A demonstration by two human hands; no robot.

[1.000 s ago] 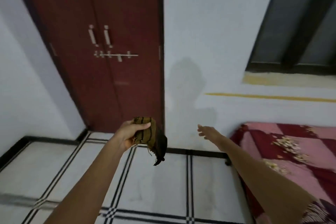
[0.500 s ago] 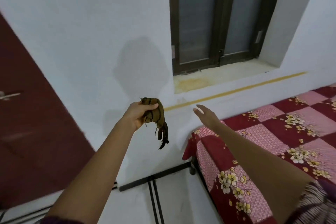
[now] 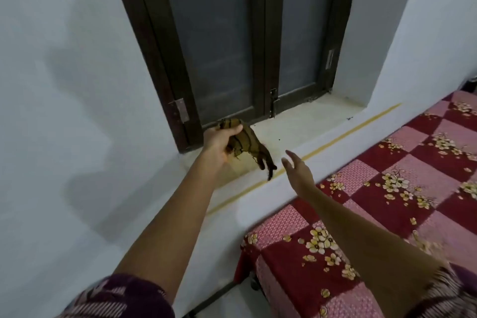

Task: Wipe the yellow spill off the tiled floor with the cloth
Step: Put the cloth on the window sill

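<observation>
We grip the bunched cloth [image 3: 247,143] in our left hand [image 3: 219,142], and its loose tail dangles over the window sill [image 3: 296,124]. Our right hand [image 3: 298,171] hangs empty beside it with fingers straight, near the bed [image 3: 387,201]. Only 1 sliver of floor [image 3: 237,302] shows, with no spill visible. We judge no wiping is under way. Next, the cloth must go down to the tiles, or be set on the sill.
</observation>
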